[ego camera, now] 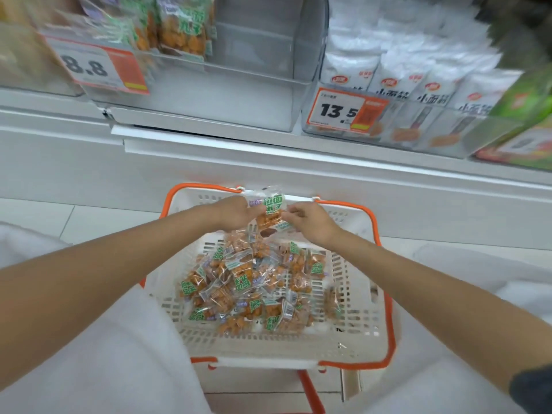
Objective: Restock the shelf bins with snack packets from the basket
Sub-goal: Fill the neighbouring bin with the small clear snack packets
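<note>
Head view: we hold one snack packet (pixel 270 215) just above the far rim of the basket (pixel 298 348). Our left hand (pixel 233 212) grips its left edge with curled fingers, and our right hand (pixel 310 221) pinches its right edge. It is a clear wrapper of orange balls with a green label. Its long axis runs away from us, label end toward the shelf (pixel 268 162) beyond the basket. More such packets (pixel 248 282) lie heaped inside the basket.

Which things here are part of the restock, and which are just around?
In the job: left hand and right hand, both pinching the held packet; loose packets; basket; clear bin.
Just around: white bags; green packs; 13.5 tag.
</note>
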Demonstrator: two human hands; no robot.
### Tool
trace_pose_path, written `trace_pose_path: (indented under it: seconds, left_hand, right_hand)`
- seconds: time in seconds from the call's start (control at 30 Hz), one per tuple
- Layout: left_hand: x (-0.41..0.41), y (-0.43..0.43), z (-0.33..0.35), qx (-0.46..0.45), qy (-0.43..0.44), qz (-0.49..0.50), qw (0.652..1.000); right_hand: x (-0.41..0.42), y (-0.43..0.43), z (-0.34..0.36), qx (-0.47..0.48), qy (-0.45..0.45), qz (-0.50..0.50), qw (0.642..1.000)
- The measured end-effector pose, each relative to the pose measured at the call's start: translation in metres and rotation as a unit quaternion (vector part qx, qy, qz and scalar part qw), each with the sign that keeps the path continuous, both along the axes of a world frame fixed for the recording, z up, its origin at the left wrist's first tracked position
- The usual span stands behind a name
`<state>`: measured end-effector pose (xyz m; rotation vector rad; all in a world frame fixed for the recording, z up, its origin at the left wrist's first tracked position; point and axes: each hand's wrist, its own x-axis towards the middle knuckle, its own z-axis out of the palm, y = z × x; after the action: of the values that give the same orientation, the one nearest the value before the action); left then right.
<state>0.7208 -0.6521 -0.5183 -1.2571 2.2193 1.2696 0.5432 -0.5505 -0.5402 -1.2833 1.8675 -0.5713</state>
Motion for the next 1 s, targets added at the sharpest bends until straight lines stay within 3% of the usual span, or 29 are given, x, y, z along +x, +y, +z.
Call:
trace_pose_path:
  seconds: [0.07, 0.17, 0.23, 0.3, 0.4, 0.57, 0.7, 0.83, 1.0]
  left_hand:
    - [-0.004, 0.005, 0.012, 0.119, 0.088, 0.108, 0.983]
    - [-0.013, 0.012, 0.033, 0.254, 0.259, 0.222, 0.905]
    - [-0.017, 0.014, 0.046, 0.267, 0.338, 0.287, 0.855]
    - [-0.019, 0.013, 0.055, 0.239, 0.367, 0.330, 0.836]
    - [-0.020, 0.009, 0.062, 0.226, 0.378, 0.377, 0.815]
    - [-0.025, 0.008, 0.066, 0.189, 0.379, 0.412, 0.806]
    - [-0.023, 0.003, 0.070, 0.145, 0.382, 0.397, 0.822]
    - [-0.018, 0.003, 0.087, 0.102, 0.415, 0.360, 0.829]
    - [-0.006, -0.003, 0.123, 0.021, 0.451, 0.322, 0.832]
  right_hand:
    - [-0.001, 0.010, 0.031, -0.027, -0.046, -0.016, 0.998]
    - [0.006, 0.023, 0.058, -0.052, -0.119, -0.092, 0.987]
    - [0.017, 0.022, 0.067, -0.074, -0.169, -0.135, 0.973]
    - [0.028, 0.019, 0.074, -0.104, -0.200, -0.163, 0.961]
    - [0.038, 0.016, 0.083, -0.185, -0.169, -0.171, 0.953]
    - [0.043, 0.014, 0.085, -0.255, -0.123, -0.160, 0.946]
    - [0.042, 0.008, 0.081, -0.233, -0.093, -0.134, 0.959]
    - [0.037, -0.006, 0.097, -0.196, -0.128, -0.137, 0.962]
    - [0.037, -0.031, 0.133, -0.226, -0.090, -0.091, 0.966]
